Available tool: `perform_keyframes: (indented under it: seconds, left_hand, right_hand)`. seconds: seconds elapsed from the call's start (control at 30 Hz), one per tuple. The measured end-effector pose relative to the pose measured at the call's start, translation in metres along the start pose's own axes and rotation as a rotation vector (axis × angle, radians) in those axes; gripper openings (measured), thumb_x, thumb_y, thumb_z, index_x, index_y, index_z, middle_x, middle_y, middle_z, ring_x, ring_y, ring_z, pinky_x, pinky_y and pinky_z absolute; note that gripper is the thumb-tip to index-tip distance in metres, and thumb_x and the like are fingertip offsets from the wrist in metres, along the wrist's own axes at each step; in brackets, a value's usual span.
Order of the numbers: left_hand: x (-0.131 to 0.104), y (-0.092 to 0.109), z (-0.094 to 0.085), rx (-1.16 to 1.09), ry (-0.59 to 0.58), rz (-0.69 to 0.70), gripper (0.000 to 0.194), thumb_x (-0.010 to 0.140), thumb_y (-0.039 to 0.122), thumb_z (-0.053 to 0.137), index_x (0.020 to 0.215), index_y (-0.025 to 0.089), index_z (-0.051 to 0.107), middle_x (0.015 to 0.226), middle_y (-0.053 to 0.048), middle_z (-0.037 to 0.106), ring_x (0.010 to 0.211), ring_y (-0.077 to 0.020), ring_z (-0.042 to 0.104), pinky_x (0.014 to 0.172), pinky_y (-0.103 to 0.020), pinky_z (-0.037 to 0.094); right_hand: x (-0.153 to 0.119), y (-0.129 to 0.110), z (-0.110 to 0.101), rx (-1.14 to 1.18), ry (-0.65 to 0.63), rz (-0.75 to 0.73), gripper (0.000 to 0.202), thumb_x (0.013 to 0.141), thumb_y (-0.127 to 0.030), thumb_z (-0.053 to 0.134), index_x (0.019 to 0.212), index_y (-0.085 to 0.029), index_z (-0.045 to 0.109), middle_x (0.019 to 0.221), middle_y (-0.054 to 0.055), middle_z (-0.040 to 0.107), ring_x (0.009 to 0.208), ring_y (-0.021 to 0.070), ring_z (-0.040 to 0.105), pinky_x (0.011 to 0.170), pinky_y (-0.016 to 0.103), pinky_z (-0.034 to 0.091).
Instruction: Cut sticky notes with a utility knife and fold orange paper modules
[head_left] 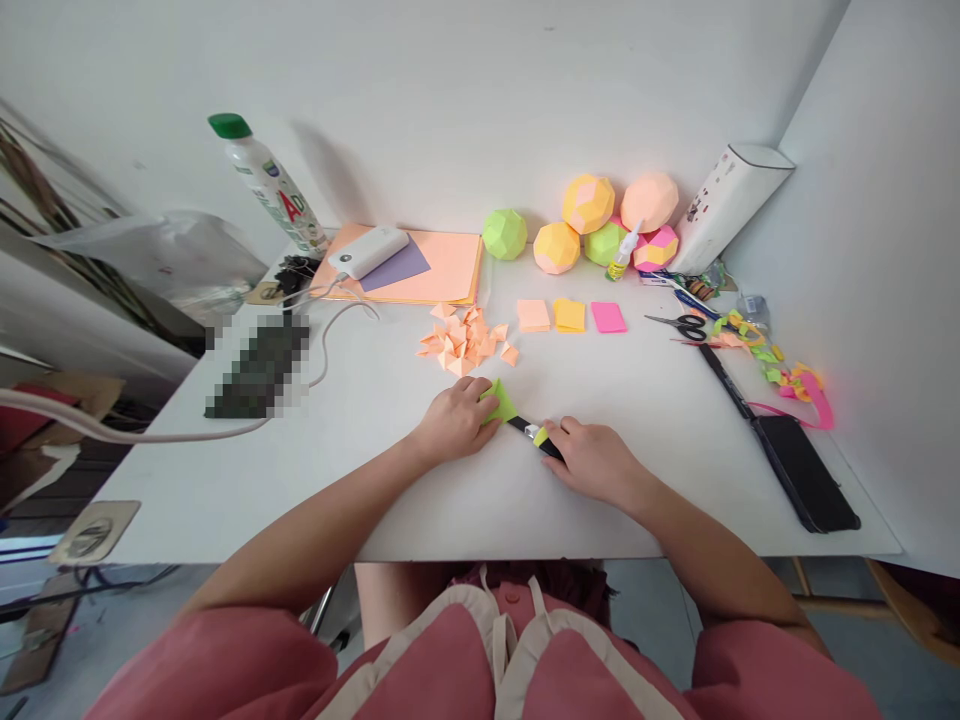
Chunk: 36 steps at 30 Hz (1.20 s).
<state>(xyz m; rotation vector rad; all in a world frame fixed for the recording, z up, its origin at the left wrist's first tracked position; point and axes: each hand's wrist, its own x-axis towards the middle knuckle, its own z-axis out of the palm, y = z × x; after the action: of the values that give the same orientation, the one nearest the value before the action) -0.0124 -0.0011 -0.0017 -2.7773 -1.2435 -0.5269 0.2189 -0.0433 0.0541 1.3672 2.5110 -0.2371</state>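
My right hand [596, 462] is closed around the handle of a utility knife [530, 431], which has a yellow-green part near its front. The dark blade points left and reaches the edge of a piece of lime-green paper [504, 398]. My left hand [454, 420] holds that paper against the white table with curled fingers, which cover part of it. I cannot tell whether the blade tip lies inside a fold. Just behind my left hand is a loose pile of small folded peach paper pieces [463, 343].
Sticky-note stacks in peach [533, 315], orange [569, 316] and pink [608, 317] lie behind the hands. Faceted paper balls [556, 248] and a glue bottle [622, 255] stand by the wall. Scissors [686, 325], paper scraps [769, 355] and a black phone-like object [806, 470] are right.
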Motion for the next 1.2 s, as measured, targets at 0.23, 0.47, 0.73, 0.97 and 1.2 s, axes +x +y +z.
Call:
perform_keyframes:
  seconds: [0.23, 0.47, 0.73, 0.97, 1.2]
  left_hand:
    - [0.002, 0.001, -0.002, -0.028, -0.036, -0.037, 0.016, 0.084, 0.031, 0.049, 0.086, 0.017, 0.056, 0.100, -0.011, 0.056, 0.087, -0.0231, 0.053, 0.068, -0.035, 0.049]
    - [0.002, 0.000, -0.001, -0.044, -0.015, -0.043, 0.017, 0.083, 0.032, 0.049, 0.088, 0.016, 0.054, 0.097, -0.011, 0.057, 0.086, -0.0231, 0.053, 0.069, -0.035, 0.049]
    - [0.002, 0.001, 0.000, -0.034, -0.005, -0.036, 0.016, 0.082, 0.031, 0.052, 0.088, 0.016, 0.053, 0.096, -0.011, 0.057, 0.086, -0.0230, 0.053, 0.068, -0.034, 0.049]
    - [0.002, 0.001, -0.001, -0.048, -0.038, -0.071, 0.015, 0.081, 0.031, 0.051, 0.087, 0.017, 0.053, 0.096, -0.011, 0.057, 0.087, -0.0234, 0.053, 0.067, -0.035, 0.049]
    - [0.003, 0.003, -0.002, -0.041, -0.043, -0.069, 0.013, 0.081, 0.031, 0.051, 0.086, 0.018, 0.053, 0.095, -0.010, 0.056, 0.086, -0.0232, 0.053, 0.066, -0.034, 0.049]
  right_hand:
    - [-0.003, 0.004, -0.002, -0.016, -0.032, 0.038, 0.048, 0.090, -0.038, 0.041, 0.131, -0.013, 0.045, 0.107, 0.015, 0.061, 0.075, 0.0224, 0.063, 0.060, 0.030, 0.044]
    - [0.001, 0.002, -0.002, -0.002, -0.019, 0.039, 0.050, 0.091, -0.038, 0.039, 0.134, -0.012, 0.042, 0.111, 0.015, 0.060, 0.078, 0.0215, 0.063, 0.062, 0.029, 0.044]
    - [0.004, 0.007, -0.003, -0.015, -0.031, 0.058, 0.051, 0.091, -0.037, 0.038, 0.135, -0.012, 0.043, 0.112, 0.015, 0.061, 0.079, 0.0222, 0.063, 0.061, 0.030, 0.045]
    - [0.009, 0.006, 0.000, -0.006, 0.005, 0.050, 0.052, 0.091, -0.038, 0.036, 0.136, -0.011, 0.041, 0.116, 0.015, 0.060, 0.081, 0.0232, 0.063, 0.063, 0.031, 0.046]
    - [0.011, 0.006, -0.002, -0.006, 0.000, 0.078, 0.052, 0.091, -0.037, 0.035, 0.136, -0.012, 0.041, 0.116, 0.015, 0.060, 0.082, 0.0222, 0.063, 0.064, 0.030, 0.046]
